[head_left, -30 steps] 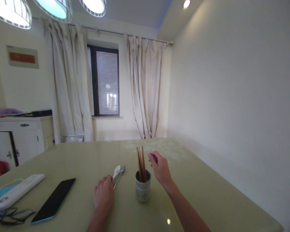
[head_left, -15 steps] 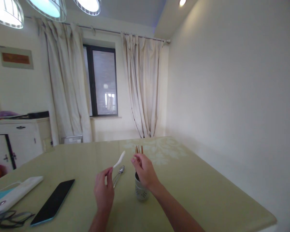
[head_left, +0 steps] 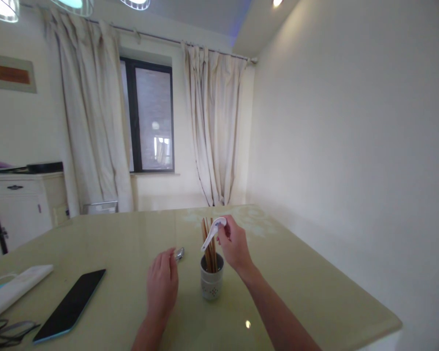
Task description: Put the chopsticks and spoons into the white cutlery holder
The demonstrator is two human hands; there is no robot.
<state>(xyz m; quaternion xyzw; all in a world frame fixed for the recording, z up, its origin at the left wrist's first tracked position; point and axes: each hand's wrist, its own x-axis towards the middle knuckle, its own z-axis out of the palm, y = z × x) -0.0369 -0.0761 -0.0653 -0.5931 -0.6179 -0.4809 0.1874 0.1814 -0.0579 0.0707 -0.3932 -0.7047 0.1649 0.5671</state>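
My right hand [head_left: 235,243] is closed on a white ceramic soup spoon [head_left: 212,234], pinching it at the bowl end. Its handle tilts down to the left, in front of several wooden chopsticks [head_left: 208,263]. These stand upright in a pale grey, patterned utensil holder [head_left: 211,285] on the table. To the left of the holder, my left hand [head_left: 163,278] rests low over the table with its fingers stretched out. Just beyond its fingertips shows the bowl of a metal spoon [head_left: 180,253]; the hand hides the rest.
A black-screened phone [head_left: 71,304] lies on the table [head_left: 307,292] at left. Beside it are a long white object [head_left: 20,290] and black-framed glasses [head_left: 9,334]. A white wall [head_left: 344,146] runs along the right side. A white cabinet [head_left: 18,209] stands at far left.
The white soup spoon has passed from my left hand to my right. My right hand has shifted right, uncovering the chopsticks. My left hand has moved slightly right, over the metal spoon.
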